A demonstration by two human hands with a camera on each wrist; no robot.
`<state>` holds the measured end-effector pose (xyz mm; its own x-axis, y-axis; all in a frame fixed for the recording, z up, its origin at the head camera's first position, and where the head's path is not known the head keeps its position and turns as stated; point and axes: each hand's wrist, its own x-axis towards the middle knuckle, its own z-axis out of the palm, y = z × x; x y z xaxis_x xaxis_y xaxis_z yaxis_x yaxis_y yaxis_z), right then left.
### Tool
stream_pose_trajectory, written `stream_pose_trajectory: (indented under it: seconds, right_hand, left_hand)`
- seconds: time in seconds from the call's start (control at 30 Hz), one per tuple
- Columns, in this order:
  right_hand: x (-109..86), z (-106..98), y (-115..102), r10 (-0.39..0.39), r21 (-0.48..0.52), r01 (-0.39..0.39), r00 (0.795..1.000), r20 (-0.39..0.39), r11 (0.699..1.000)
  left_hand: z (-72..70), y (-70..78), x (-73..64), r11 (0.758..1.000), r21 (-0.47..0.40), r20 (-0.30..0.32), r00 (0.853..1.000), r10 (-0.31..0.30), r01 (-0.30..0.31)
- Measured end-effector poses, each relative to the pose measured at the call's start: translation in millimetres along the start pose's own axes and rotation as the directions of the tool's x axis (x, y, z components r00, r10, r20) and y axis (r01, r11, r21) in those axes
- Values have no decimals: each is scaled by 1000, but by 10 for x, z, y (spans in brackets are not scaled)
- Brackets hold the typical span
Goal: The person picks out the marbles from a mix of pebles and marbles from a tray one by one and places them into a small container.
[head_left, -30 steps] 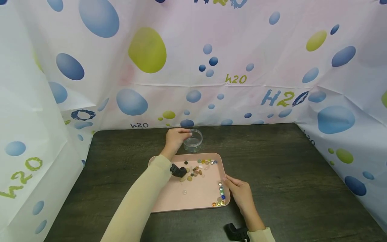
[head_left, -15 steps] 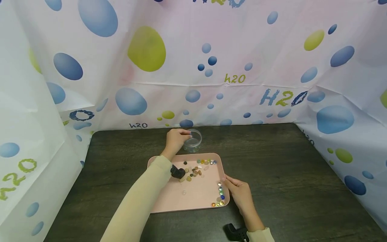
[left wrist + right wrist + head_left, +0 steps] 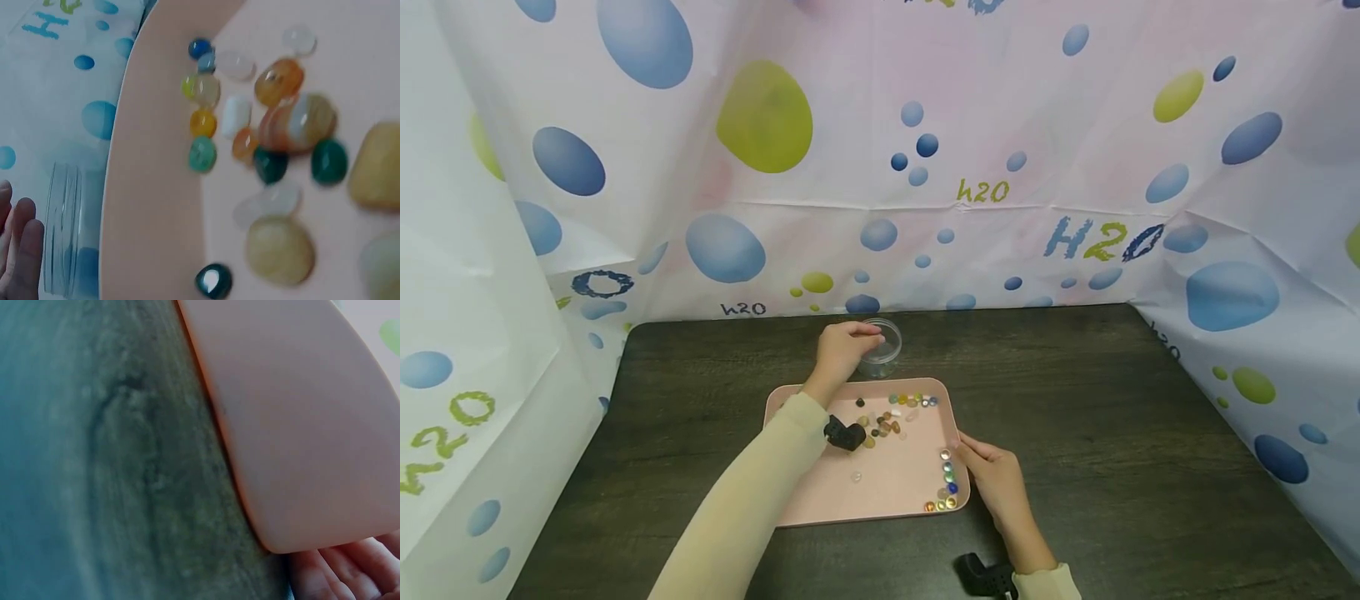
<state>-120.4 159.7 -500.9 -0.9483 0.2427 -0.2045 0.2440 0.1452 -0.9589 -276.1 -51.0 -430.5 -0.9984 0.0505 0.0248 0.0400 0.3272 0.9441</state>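
Observation:
My left hand (image 3: 841, 352) is over the mouth of a clear round jar (image 3: 880, 363) behind the tray. Its thumb and forefinger are close together; whether something small is between them is too small to tell. In the left wrist view, other fingertips (image 3: 28, 250) show beside the jar (image 3: 62, 231). My right hand (image 3: 997, 486) grips the right rim of a pink tray (image 3: 880, 492), its fingers (image 3: 350, 569) against the tray's edge. Polished stones (image 3: 280, 250) lie loose in the tray's middle. Small glass beads line its back edge (image 3: 904, 401) and right edge (image 3: 948, 468).
The tray lies on a dark wood-grain table (image 3: 1112, 433). A white curtain with blue and green spots (image 3: 850, 208) hangs behind and along both sides. A lone clear bead (image 3: 856, 477) sits near the tray's front. Black wrist cameras (image 3: 844, 433) are strapped to both wrists.
My left hand has shifted slightly right, further over the jar's mouth. A bluish speck at its fingertips half a second ago is no longer visible. My right hand has stayed on the tray.

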Motion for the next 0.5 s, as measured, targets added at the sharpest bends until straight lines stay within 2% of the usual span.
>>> stream_pose_trajectory:
  seconds: [0.2, 0.33, 0.5]
  right_hand:
    - [14, 9, 0, -12, -44, 11, 1000, -22, 999]
    - [14, 11, 1, -16, -46, 15, 1000, -22, 999]
    - [13, 9, 9, -25, -65, 23, 999, -30, 998]
  left_hand:
    - [140, -40, -149, 994, -98, 99, 994, -39, 49]
    - [271, -56, -254, 994, -100, 155, 987, -38, 54]
    - [453, -99, -359, 995, -73, 243, 969, -44, 64]
